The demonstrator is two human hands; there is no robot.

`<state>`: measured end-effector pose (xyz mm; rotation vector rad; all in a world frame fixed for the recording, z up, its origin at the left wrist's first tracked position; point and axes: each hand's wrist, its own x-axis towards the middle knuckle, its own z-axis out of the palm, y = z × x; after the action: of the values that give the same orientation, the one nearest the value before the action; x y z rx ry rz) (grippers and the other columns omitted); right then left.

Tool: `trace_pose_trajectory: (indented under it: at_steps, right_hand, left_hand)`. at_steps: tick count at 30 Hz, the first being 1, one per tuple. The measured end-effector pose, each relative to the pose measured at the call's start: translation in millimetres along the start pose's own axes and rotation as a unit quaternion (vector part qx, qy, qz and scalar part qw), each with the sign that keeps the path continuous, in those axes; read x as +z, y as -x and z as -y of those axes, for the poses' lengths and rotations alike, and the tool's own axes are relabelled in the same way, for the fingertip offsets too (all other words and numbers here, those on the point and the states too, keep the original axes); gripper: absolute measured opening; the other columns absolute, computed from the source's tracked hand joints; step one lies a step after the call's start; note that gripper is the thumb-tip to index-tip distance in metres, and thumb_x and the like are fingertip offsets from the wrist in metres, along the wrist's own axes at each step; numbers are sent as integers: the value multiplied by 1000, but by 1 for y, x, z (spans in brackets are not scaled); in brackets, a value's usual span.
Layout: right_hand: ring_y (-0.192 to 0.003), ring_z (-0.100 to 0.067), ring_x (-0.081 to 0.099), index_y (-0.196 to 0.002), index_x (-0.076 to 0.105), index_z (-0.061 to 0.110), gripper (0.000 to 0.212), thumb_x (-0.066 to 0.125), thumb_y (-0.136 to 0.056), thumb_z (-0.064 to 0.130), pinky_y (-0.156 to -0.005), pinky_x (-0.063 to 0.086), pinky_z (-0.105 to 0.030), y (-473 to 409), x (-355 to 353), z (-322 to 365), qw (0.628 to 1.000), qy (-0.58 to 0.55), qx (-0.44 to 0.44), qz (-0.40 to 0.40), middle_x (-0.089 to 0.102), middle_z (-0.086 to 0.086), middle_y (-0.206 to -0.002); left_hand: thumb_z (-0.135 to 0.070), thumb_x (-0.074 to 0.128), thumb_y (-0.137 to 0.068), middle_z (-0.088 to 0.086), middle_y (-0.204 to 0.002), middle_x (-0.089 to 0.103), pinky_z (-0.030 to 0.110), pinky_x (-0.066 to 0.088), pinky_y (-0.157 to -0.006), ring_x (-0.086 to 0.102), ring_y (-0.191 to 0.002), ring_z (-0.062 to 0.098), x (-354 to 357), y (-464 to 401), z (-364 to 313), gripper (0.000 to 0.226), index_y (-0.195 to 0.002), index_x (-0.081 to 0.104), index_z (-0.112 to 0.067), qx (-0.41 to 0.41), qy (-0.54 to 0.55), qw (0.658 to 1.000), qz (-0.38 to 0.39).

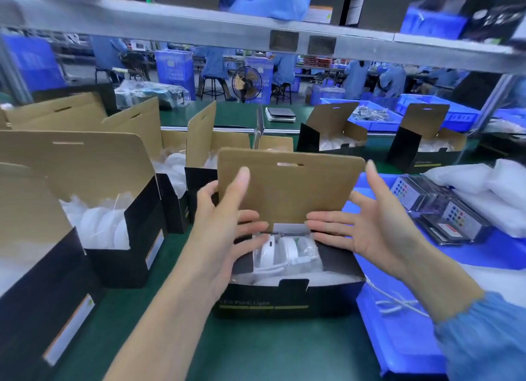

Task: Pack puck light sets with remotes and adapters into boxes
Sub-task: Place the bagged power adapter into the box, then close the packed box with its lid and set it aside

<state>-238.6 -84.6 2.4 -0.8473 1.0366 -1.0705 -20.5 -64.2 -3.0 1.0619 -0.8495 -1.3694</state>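
At the middle of the green worktop (256,349), straight ahead of you, sits an open black box (287,298) with its brown lid flap (290,181) standing upright at the back. Your left hand (225,235) reaches in from the left of that box: its thumb lies up against the flap's face, and its fingers (250,227) stretch, nearly straight, over the contents near the flap's lower edge. Your right hand (370,227) comes in from the right of the box, palm open toward you, its fingers (321,220) straight and touching the flap's lower edge. Neither hand is curled round anything that can be seen.

Inside the box lie white puck lights (281,252) with a white cable (284,265), and a thin dark part crosses just beneath your fingertips; what it is cannot be told.

This looks like the settling step, pressing the contents down before closing. The next move would call for both hands to fold the flap forward and guide its tab into the front slot (294,285).

To the right of the box, a blue tray (370,309) holds remotes (452,212) with coloured buttons, in clear sleeves. To the left of the box stand more open boxes (119,210) with white lights showing. Whether a remote or an adapter is already inside your box is hidden. The front label is blurred.
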Motion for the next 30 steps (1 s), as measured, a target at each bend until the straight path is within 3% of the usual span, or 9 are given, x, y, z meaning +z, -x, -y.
trace_pose_trajectory:
  at_steps: [2,4,7,10,14,18,22,25,30]
  right_hand:
    - [-108,-46,63,-132,55,6,80,56,-82,68,-87,55,-50,4,-6,-2,998,-59,0,20,63,-35,-115]
    - [-110,-47,62,-129,54,-3,62,59,-89,45,-90,54,-49,10,-11,-6,997,-74,-14,35,61,-37,-116]
    - [-112,-43,62,-116,60,-6,42,64,-83,19,-90,55,-39,21,-22,-13,997,-15,-49,60,63,-32,-118]
    - [-108,-34,66,-100,74,4,32,69,-82,30,-85,56,-27,32,-28,-20,988,92,-117,36,69,-23,-112]
    - [-112,-19,66,-108,75,21,54,75,-70,59,-93,51,-24,40,-28,-29,961,209,-172,59,72,-7,-113]
    - [-112,-9,64,-110,72,39,47,74,-64,43,-89,50,-17,43,-33,-31,938,276,-200,57,72,7,-114]
    - [-108,-11,67,-114,70,36,48,84,-68,34,-82,51,-15,44,-31,-29,933,283,-207,79,72,4,-113]
    - [-98,-14,70,-111,71,36,44,83,-68,33,-80,52,-16,46,-28,-30,923,307,-225,61,75,2,-104]
    - [-78,-15,60,-112,70,46,38,71,-74,49,-76,44,-16,48,-28,-42,809,490,-323,-24,62,5,-85]
  left_hand:
    - [-70,67,-76,21,-111,66,49,60,-84,75,-91,26,-8,-1,2,50,-112,55,-37,3,35,999,4]
    - [-75,67,-72,20,-107,70,49,59,-87,73,-98,27,-15,1,3,72,-123,61,-25,17,42,999,11]
    - [-64,80,-64,9,-93,74,43,57,-91,72,-102,22,-28,10,5,53,-88,70,-18,62,-48,996,36]
    - [-60,76,-61,1,-95,76,39,54,-95,73,-97,16,-44,21,13,43,-84,76,-23,129,-173,974,60]
    - [-61,79,-68,-13,-94,77,16,55,-79,74,-86,9,-52,30,23,33,-91,78,-37,191,-211,958,35]
    - [-52,76,-67,-18,-94,76,8,49,-74,71,-84,5,-55,31,32,31,-96,73,-45,225,-242,944,24]
    - [-58,77,-71,-21,-92,75,25,56,-75,73,-80,12,-55,30,44,35,-103,69,-47,269,-280,922,-8]
    - [-50,70,-72,-22,-89,74,8,50,-75,71,-82,3,-50,31,54,26,-97,72,-47,323,-285,900,-65]
    - [-46,71,-77,-2,-105,52,0,28,-95,51,-106,22,-51,37,63,20,-95,65,-46,401,-359,828,-156]
